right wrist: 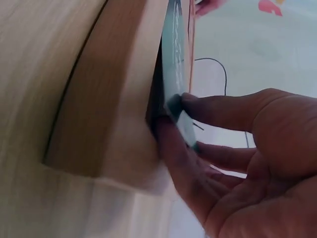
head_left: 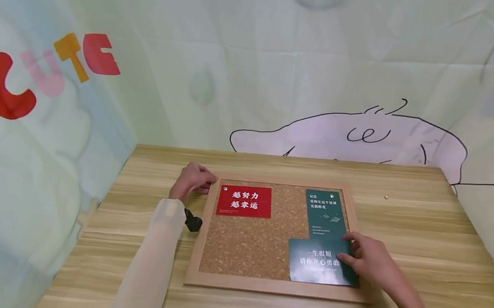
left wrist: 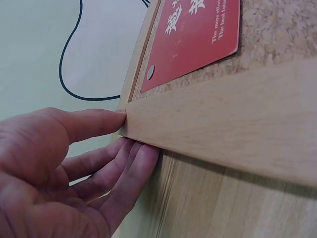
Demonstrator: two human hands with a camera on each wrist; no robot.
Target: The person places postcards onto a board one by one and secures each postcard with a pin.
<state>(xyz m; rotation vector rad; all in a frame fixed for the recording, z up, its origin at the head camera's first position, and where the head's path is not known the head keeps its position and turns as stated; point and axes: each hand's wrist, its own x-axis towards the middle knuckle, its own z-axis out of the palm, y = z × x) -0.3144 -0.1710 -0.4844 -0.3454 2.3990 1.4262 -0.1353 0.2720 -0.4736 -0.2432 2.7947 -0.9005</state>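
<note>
A wood-framed cork board (head_left: 246,250) lies on the table. My left hand (head_left: 192,180) grips its far left corner, with fingertips against the frame (left wrist: 223,124) in the left wrist view. At the near right of the board, my right hand (head_left: 373,261) pinches a dark green horizontal card (head_left: 313,269) by its right side. The right wrist view shows this card (right wrist: 173,64) between thumb and fingers, its edge lifted off the frame. The card overlaps the bottom of a green vertical card (head_left: 325,219). A red card (head_left: 245,201) sits at the board's upper left.
A pale pushpin (head_left: 225,189) holds the red card and another pushpin (head_left: 332,196) the vertical green card. One small tack-like object (head_left: 386,197) lies on the wooden table (head_left: 426,219) right of the board. A printed curtain (head_left: 259,62) hangs behind.
</note>
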